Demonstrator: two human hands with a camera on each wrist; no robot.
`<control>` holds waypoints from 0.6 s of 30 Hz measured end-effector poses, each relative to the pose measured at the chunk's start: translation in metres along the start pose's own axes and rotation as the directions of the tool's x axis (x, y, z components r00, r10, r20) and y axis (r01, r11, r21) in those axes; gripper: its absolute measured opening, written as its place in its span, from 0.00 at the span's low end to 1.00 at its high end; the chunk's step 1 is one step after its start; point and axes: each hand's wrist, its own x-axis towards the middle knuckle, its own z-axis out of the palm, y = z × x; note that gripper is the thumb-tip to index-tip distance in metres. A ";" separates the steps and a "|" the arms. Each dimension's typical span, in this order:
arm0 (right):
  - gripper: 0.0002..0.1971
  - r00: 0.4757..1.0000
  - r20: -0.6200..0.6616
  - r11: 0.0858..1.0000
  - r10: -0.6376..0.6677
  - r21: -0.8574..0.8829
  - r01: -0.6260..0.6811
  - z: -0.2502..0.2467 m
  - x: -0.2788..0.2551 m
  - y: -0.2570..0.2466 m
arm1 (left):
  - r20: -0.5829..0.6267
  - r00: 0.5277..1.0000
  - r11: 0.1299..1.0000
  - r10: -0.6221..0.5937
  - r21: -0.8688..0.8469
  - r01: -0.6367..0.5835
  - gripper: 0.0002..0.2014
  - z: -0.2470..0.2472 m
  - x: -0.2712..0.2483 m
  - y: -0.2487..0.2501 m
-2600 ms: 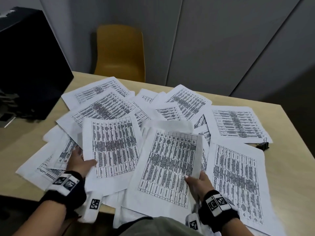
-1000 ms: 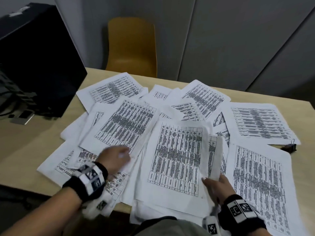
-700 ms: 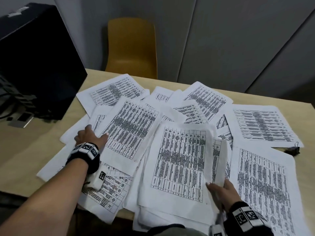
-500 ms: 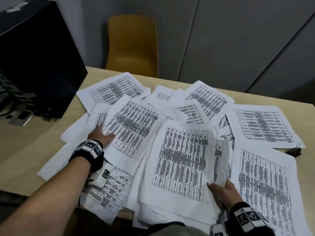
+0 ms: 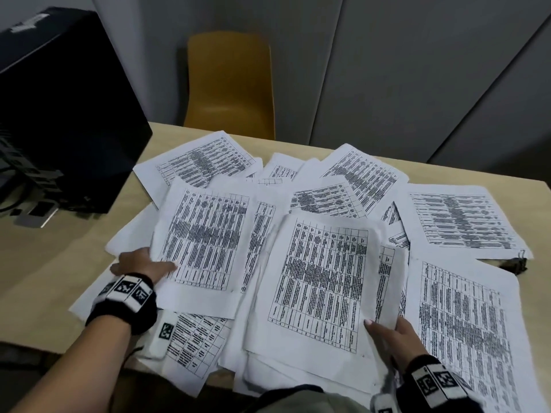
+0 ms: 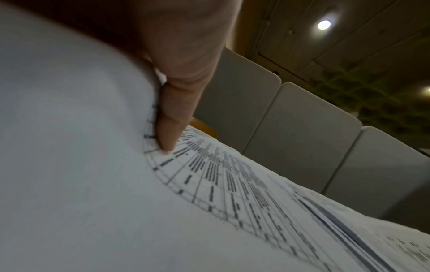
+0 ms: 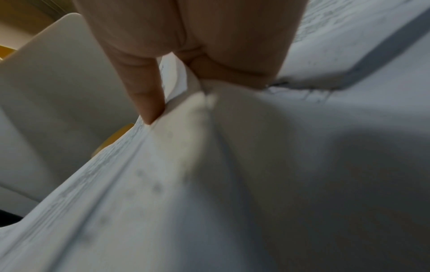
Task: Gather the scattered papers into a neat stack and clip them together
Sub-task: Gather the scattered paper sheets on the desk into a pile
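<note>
**A:** Where do you stand? Your left hand has its thumb on top of a printed sheet at the sheet's near left corner, fingers tucked under, so it's pinching that sheet. Your right hand grips the near right corner of the bundle you're building, thumb on top, fingers beneath.

**B:** And the rest of the papers?

**A:** Fanned across the counter, overlapping at all angles, some hanging over the near edge. The clip lies at the far right, half tucked under a sheet's corner (keep an eye on it; it could easily get buried or swept along).

**B:** So how should you do this step?

**A:** I'd judge you're early in the gathering. Slide the left sheet across and lay it on the bundle instead of lifting it high, since a single sheet flops and catches air. Keep your right hand firm on its corner so the bundle doesn't splay. Don't fuss over edges yet: collect first, then stand the lot on its long edge and tap it square.

**B:** Risks?

**A:** Dragging neighbours off the near edge. Pull sheets inward, toward the middle.
</note>
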 end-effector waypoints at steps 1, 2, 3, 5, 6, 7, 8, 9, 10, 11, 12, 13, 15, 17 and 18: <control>0.06 1.000 0.002 1.000 -0.003 -0.003 0.003 0.000 0.001 0.000 | -0.015 1.000 0.999 -0.027 0.024 0.027 0.30 0.000 -0.002 -0.002; 0.05 1.000 0.002 1.000 -0.005 -0.007 0.005 0.000 0.000 0.000 | -0.022 0.999 0.999 -0.042 0.001 0.042 0.34 0.000 -0.004 -0.004; 0.05 1.000 0.000 1.000 -0.007 -0.010 0.007 0.000 0.001 0.000 | -0.022 0.999 0.997 -0.047 -0.063 0.045 0.36 0.000 -0.004 -0.003; 0.05 1.000 0.000 1.000 -0.014 -0.006 0.014 0.001 0.000 -0.001 | -0.035 0.998 0.973 -0.048 -0.226 0.039 0.33 0.000 -0.005 0.000; 0.05 1.000 0.000 1.000 -0.019 -0.003 0.019 0.001 -0.001 -0.001 | -0.035 0.999 0.960 -0.039 -0.279 0.028 0.32 0.002 -0.004 0.002; 0.05 1.000 0.002 1.000 -0.025 -0.002 0.025 0.001 -0.002 -0.001 | -0.022 0.999 0.951 -0.030 -0.307 0.022 0.32 0.003 -0.004 0.003; 0.05 1.000 0.003 1.000 -0.029 0.002 0.029 0.001 -0.002 -0.001 | 0.012 1.000 0.950 -0.020 -0.313 0.022 0.32 0.005 -0.004 0.003; 0.05 0.999 -0.002 0.999 -0.034 0.003 0.034 0.001 -0.002 0.000 | 0.043 0.999 0.944 -0.002 -0.329 0.016 0.30 0.008 -0.007 0.004; 0.06 0.999 -0.006 0.999 -0.040 0.005 0.040 0.001 -0.002 0.000 | 0.080 0.997 0.938 0.020 -0.346 0.009 0.26 0.011 -0.009 0.003; 0.06 0.999 -0.012 0.999 -0.046 0.006 0.046 0.001 -0.001 0.002 | 0.122 0.992 0.927 0.036 -0.376 0.012 0.22 0.014 -0.013 0.003; 0.05 0.998 -0.021 0.999 -0.054 0.002 0.054 0.001 -0.001 0.003 | 0.175 0.984 0.911 0.044 -0.410 0.032 0.18 0.018 -0.015 0.001; 0.05 0.997 -0.031 0.998 -0.065 -0.005 0.065 0.002 0.002 0.005 | 0.241 0.970 0.892 0.043 -0.447 0.071 0.15 0.021 -0.017 -0.001; 0.05 0.996 -0.041 0.997 -0.076 -0.006 0.076 0.002 0.004 0.008 | 0.299 0.951 0.861 0.081 -0.502 0.084 0.12 0.026 -0.025 -0.003; 0.05 0.996 -0.031 0.997 -0.079 0.004 0.079 0.001 0.005 0.009 | 0.188 0.974 0.863 0.129 -0.505 -0.017 0.14 0.027 -0.033 -0.003; 0.05 0.996 -0.026 0.996 -0.084 0.009 0.085 0.002 0.005 0.009 | 0.101 0.986 0.874 0.134 -0.481 -0.069 0.14 0.024 -0.039 -0.002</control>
